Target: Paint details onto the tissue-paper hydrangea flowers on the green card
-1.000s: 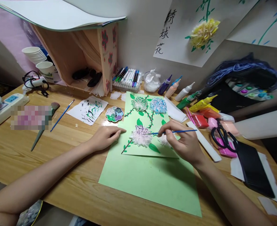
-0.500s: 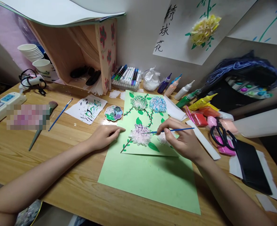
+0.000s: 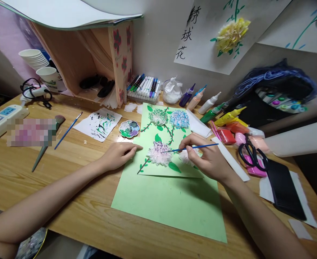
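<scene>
My right hand (image 3: 205, 154) pinches a thin blue paintbrush (image 3: 198, 147). Its tip touches a pale pink paper flower (image 3: 159, 154) with purple on its upper petals. That flower is on a light green sheet (image 3: 158, 135) with painted leaves and dark stems. A second pale flower (image 3: 185, 155) is partly covered by my right hand. Farther up the sheet are a green-tinted flower (image 3: 158, 116) and a blue-tinted flower (image 3: 179, 118). My left hand (image 3: 119, 155) rests at the sheet's left edge, index finger stretched onto it and the other fingers loosely bent, holding nothing.
Left of the sheet lie a paint palette (image 3: 129, 128), a paint-smeared tissue (image 3: 97, 123), another blue brush (image 3: 68, 130) and a large brush (image 3: 43, 154). Paint bottles (image 3: 209, 102) and markers (image 3: 144, 86) stand behind. Scissors (image 3: 252, 157) and a black phone-like slab (image 3: 286, 190) are at right.
The view has shifted slightly. The blue brush has tilted a little in my right hand, its tip still at the pink flower. My left hand keeps its place.
</scene>
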`<state>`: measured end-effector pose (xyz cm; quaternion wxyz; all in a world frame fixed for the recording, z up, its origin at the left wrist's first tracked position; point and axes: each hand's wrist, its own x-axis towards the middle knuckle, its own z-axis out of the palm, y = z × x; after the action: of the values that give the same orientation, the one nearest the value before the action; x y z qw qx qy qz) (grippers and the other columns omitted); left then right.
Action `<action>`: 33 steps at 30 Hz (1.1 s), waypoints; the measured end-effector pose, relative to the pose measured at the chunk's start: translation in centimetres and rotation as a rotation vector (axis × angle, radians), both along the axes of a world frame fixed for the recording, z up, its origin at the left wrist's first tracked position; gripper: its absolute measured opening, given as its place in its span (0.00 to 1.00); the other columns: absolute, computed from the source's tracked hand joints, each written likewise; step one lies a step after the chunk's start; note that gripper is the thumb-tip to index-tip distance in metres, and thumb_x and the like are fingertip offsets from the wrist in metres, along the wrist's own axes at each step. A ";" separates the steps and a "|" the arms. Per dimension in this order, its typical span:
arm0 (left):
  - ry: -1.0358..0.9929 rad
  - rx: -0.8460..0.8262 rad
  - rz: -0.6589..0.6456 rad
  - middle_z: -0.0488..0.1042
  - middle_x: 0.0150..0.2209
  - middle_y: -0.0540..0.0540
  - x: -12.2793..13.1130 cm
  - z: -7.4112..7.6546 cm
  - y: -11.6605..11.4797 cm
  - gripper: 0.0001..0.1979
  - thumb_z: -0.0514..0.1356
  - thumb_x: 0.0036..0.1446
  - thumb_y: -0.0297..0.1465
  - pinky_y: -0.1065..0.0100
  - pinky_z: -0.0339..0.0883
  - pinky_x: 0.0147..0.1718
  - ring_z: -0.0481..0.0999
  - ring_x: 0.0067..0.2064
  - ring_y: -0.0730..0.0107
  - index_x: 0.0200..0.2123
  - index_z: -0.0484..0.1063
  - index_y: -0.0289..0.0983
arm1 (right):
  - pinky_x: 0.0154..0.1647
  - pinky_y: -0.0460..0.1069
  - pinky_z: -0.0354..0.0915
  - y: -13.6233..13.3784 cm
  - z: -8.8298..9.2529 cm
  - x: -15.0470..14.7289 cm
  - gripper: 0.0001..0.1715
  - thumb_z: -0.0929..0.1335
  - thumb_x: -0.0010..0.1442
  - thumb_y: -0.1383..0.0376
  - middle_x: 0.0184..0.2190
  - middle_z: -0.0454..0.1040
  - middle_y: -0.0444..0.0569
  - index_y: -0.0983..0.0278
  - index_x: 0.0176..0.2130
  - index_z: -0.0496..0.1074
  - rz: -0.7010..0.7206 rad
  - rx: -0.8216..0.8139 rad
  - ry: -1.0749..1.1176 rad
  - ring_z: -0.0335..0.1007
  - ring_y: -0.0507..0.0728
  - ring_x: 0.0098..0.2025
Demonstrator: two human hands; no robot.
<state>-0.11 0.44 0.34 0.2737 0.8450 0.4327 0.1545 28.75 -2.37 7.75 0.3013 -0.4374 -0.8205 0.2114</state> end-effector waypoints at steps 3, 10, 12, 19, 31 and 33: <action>0.002 -0.004 0.000 0.79 0.37 0.49 0.0 0.0 0.0 0.19 0.46 0.66 0.37 0.68 0.65 0.40 0.76 0.40 0.68 0.48 0.74 0.41 | 0.32 0.49 0.62 0.0 0.1 0.1 0.09 0.60 0.60 0.69 0.29 0.71 0.47 0.63 0.33 0.68 0.004 0.001 0.028 0.67 0.53 0.31; -0.004 -0.002 -0.005 0.79 0.39 0.48 0.0 0.0 0.0 0.18 0.47 0.66 0.36 0.68 0.65 0.39 0.76 0.42 0.68 0.48 0.74 0.41 | 0.32 0.49 0.61 0.0 0.0 0.3 0.08 0.61 0.60 0.69 0.28 0.71 0.47 0.63 0.32 0.68 0.001 0.000 -0.015 0.66 0.53 0.31; -0.005 -0.003 -0.005 0.79 0.39 0.48 -0.1 -0.1 0.0 0.18 0.46 0.66 0.36 0.68 0.65 0.39 0.76 0.42 0.68 0.48 0.74 0.41 | 0.33 0.49 0.61 0.0 0.0 0.4 0.09 0.61 0.62 0.68 0.29 0.71 0.47 0.63 0.33 0.68 -0.008 0.003 0.008 0.67 0.53 0.31; -0.010 -0.009 -0.008 0.79 0.41 0.48 0.0 0.0 -0.1 0.18 0.47 0.66 0.36 0.69 0.64 0.38 0.76 0.41 0.67 0.48 0.75 0.41 | 0.41 0.50 0.62 0.4 0.0 -2.4 0.11 0.60 0.66 0.64 0.34 0.74 0.47 0.62 0.37 0.69 -0.073 -0.040 0.107 0.69 0.54 0.38; -0.022 -0.015 -0.048 0.79 0.45 0.46 -0.2 -0.2 -0.3 0.18 0.47 0.65 0.33 0.68 0.65 0.41 0.77 0.43 0.66 0.51 0.73 0.39 | 0.47 0.52 0.59 3.1 -1.1 -8.7 0.14 0.57 0.67 0.63 0.41 0.75 0.48 0.61 0.41 0.70 -0.052 -0.176 -0.019 0.67 0.57 0.45; -0.021 -0.013 -0.051 0.79 0.45 0.46 -0.2 -0.3 -0.3 0.18 0.47 0.65 0.33 0.68 0.65 0.42 0.77 0.43 0.66 0.51 0.73 0.39 | 0.47 0.52 0.59 3.2 -1.3 -8.8 0.14 0.58 0.67 0.63 0.41 0.75 0.48 0.61 0.41 0.70 -0.039 -0.192 -0.031 0.67 0.58 0.46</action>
<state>-0.31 0.13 0.07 0.2876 0.8523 0.4091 0.1534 19.93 0.86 6.41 0.2491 -0.4836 -0.7923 0.2764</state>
